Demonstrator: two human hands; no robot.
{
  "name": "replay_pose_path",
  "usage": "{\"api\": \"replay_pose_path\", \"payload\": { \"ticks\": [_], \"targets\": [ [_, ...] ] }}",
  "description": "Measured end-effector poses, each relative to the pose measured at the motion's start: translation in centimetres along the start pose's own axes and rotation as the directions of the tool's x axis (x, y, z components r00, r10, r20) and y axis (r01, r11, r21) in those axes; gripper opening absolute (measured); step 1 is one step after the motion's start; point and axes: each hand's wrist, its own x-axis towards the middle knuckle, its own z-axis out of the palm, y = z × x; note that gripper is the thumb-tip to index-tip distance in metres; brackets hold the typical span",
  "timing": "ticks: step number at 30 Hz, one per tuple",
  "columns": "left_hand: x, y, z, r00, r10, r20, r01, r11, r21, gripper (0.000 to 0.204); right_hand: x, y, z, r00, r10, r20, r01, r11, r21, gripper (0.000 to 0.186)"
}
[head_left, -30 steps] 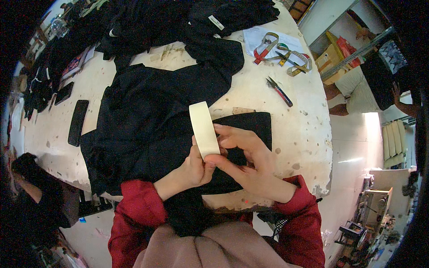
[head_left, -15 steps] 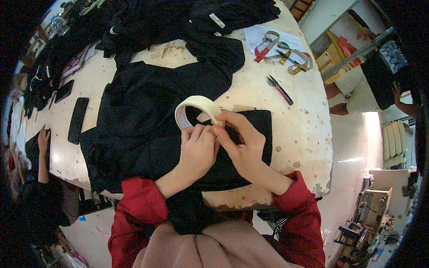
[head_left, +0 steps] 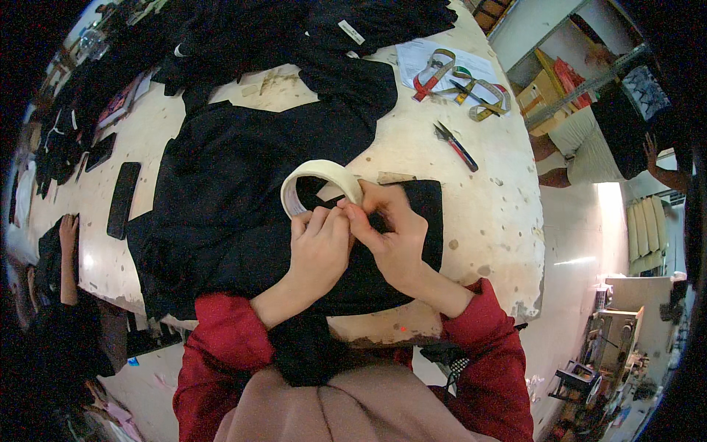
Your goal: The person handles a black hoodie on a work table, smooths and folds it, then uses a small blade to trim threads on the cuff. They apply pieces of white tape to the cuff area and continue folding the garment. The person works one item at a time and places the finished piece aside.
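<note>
Both my hands are closed on a cream roll of masking tape (head_left: pixel 317 168), tilted so that its hollow centre shows. My left hand (head_left: pixel 318 254) grips the roll's near side, its fingers bunched at the rim. My right hand (head_left: pixel 392 236) pinches the right side of the rim, its thumb and fingertips beside those of my left. Below the roll, dark black cloth (head_left: pixel 213 169) is spread on the pale, stained table (head_left: pixel 486 206) and hangs over the front edge.
Beyond lie thread snips (head_left: pixel 456 147), coiled measuring tapes (head_left: pixel 492 104) on paper (head_left: pixel 412 59), more black garments (head_left: pixel 250 29) and a phone (head_left: pixel 124 199). A co-worker's hand (head_left: pixel 69 239) rests at the left edge; another person (head_left: pixel 596 147) is at the right, near shelving (head_left: pixel 560 81).
The tape roll has turned from side-on to showing its opening, and my left fingers have moved up along it. At far left, the co-worker's hand has come onto the table.
</note>
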Motion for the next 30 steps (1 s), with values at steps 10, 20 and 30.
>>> {"api": "replay_pose_path", "payload": {
  "ticks": [10, 20, 30],
  "targets": [
    [0.3, -0.3, 0.0, 0.999, 0.051, -0.012, -0.051, 0.998, 0.034, 0.021, 0.2, -0.4, 0.0, 0.996, -0.080, -0.036, 0.075, 0.990, -0.116, 0.017],
    [1.3, -0.6, -1.0, 0.995, -0.057, 0.080, 0.069, 0.987, -0.149, 0.020, 1.8, -1.5, -1.2, 0.976, 0.207, 0.063, -0.215, 0.964, 0.155, 0.021],
    [3.9, -2.1, -4.2, 0.948, 0.051, 0.314, 0.037, 0.963, -0.267, 0.017, 4.3, -1.5, -3.7, 0.993, 0.039, 0.110, -0.033, 0.998, -0.062, 0.017]
  ]
}}
